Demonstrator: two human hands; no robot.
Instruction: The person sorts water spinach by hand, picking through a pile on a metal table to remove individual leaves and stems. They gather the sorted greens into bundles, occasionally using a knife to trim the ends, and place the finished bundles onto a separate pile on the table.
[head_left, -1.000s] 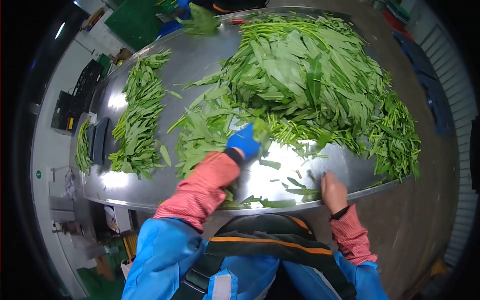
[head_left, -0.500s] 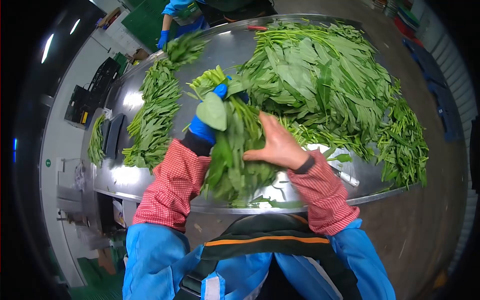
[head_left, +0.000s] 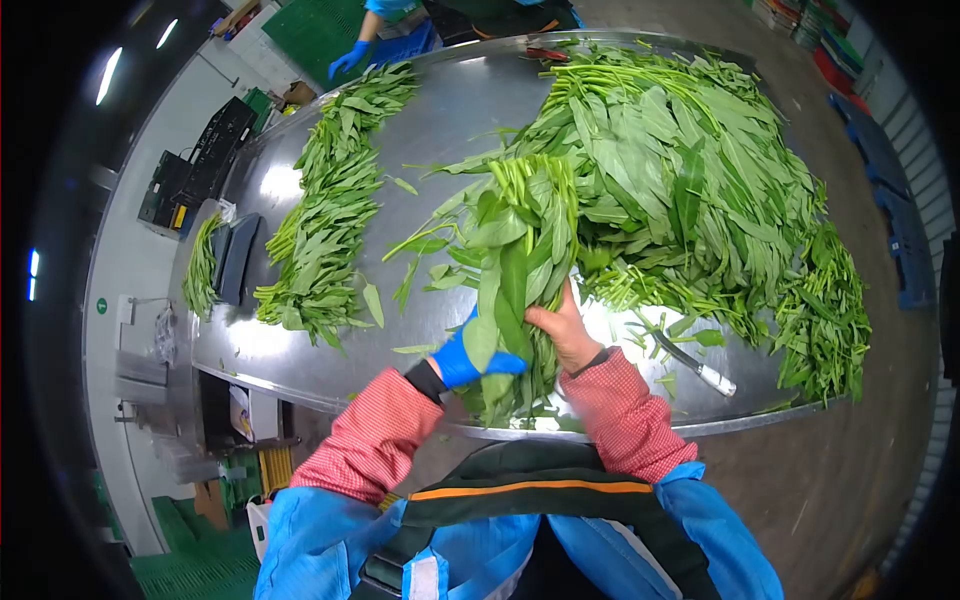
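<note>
A bunch of leafy green stems (head_left: 520, 240) lies upright in front of me, stem ends pointing away, leaves hanging toward the table's near edge. My left hand (head_left: 468, 360), in a blue glove, holds its lower left side, with the thumb across the leaves. Bare, my right hand (head_left: 567, 333) grips the right side, its fingers partly hidden behind the leaves. Right of the bunch spreads a large pile of the same greens (head_left: 660, 170). A curved knife with a white handle (head_left: 716, 380) rests on the metal table (head_left: 440, 110) to the right of my right hand.
A long row of greens (head_left: 330, 200) lies on the left, with a small bunch (head_left: 202, 268) beside a dark tray (head_left: 238, 258) farther left. Across the table a co-worker's blue-gloved hand (head_left: 349, 60) hovers near the far edge. Something red (head_left: 546, 54) lies by the pile's top.
My left hand has moved down from the stem ends to the leafy part. The bunch now stands straighter and farther right. The co-worker's hand has left the far greens, which now lie in the row.
</note>
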